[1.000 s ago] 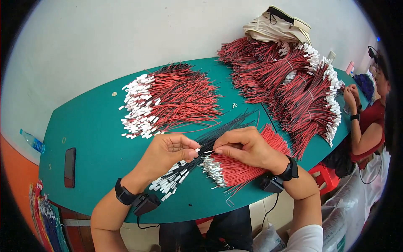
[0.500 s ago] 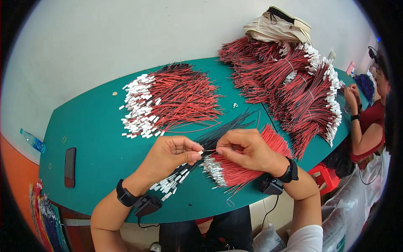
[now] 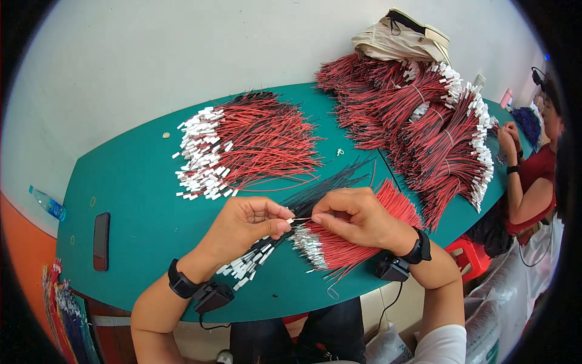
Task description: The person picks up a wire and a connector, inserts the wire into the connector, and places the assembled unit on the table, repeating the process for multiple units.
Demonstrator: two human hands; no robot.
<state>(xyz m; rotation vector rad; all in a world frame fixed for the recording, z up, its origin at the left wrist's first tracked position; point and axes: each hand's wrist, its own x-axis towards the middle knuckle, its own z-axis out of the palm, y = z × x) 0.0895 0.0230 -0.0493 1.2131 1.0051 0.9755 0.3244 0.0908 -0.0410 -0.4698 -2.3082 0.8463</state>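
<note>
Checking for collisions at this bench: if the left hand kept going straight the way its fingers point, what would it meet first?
The left hand points rightward, fingertips pinching a thin wire end. Straight on, it would almost at once meet the right hand, whose fingers pinch the same wire. Depth is hard to judge, but they look level above the green table.

I see from just one camera on the person's head, looking down, close over the green table (image 3: 139,200) (edges bend, so the far corners are probably fuzzy).
</note>
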